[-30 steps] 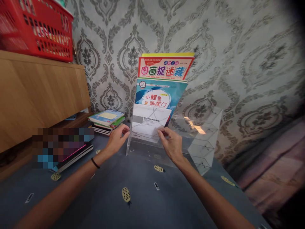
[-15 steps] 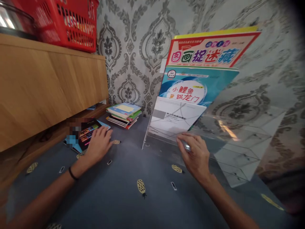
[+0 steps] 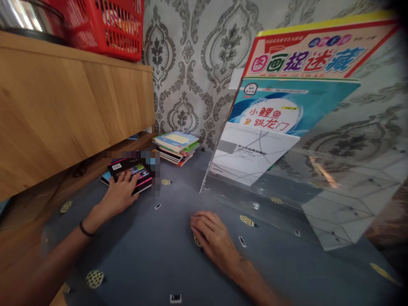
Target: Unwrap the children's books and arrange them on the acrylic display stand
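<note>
My left hand (image 3: 123, 185) lies with spread fingers on a black book (image 3: 143, 174) with colourful pictures on its cover. Under that book, a light-blue edge of another book (image 3: 105, 178) shows at the left. My right hand (image 3: 212, 233) is over the tabletop, fingers together and loosely curled, with nothing visible in them. It is apart from the clear acrylic rack (image 3: 229, 193) to its right. In the rack stand a white booklet (image 3: 255, 153), a teal book (image 3: 328, 97) and a red-bordered book (image 3: 318, 61), all leaning back.
A small stack of books (image 3: 177, 146) sits by the patterned wall. A wooden cabinet (image 3: 76, 102) overhangs the table's left side, carrying a red basket (image 3: 117, 34) and a metal pot (image 3: 35, 19). The grey-blue tabletop (image 3: 153, 250) has pineapple prints.
My right hand has left the rack and moved left over the table. My left hand is now on top of the black book, which has turned. The view has shifted slightly left.
</note>
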A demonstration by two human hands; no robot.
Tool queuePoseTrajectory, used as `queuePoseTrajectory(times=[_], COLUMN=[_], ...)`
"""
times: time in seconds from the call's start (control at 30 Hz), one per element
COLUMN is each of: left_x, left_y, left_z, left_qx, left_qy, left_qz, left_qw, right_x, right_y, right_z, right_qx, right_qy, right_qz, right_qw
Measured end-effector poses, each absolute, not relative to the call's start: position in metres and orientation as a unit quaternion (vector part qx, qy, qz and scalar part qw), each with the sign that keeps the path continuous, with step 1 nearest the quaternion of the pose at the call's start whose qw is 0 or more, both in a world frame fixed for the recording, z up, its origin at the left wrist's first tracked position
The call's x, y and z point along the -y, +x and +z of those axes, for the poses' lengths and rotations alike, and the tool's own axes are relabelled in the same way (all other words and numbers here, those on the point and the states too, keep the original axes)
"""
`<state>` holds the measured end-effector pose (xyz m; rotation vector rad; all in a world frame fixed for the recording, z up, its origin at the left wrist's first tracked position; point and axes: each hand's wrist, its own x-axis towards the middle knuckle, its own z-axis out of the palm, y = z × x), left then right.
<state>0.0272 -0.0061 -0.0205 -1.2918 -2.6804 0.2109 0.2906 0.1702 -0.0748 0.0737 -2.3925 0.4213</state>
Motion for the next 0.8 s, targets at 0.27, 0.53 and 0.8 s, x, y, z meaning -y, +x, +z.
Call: queuePoseTrajectory(times=[0.27, 0.53, 0.8], left_x=[0.007, 0.000, -0.010], left_y=[0.158, 0.209, 0.109], left_z=[-0.012, -0.027, -0.062], left_qx=[0.845, 0.675, 0.783], left_qy=[-0.515, -0.726, -0.617], left_qz=[0.133, -0.099, -0.071], left_qw=[0.055, -0.087, 0.037], right_x=[-0.149, -0.158, -0.127], right_y=[0.302, 0.318, 0.319], right_z=[-0.083, -0.088, -0.081], right_qx=[0.872, 0.868, 0.955], right_qy=[-0.126, -0.180, -0.030], right_qz=[0.358, 0.346, 0.140], right_qw=[0.310, 0.308, 0.260])
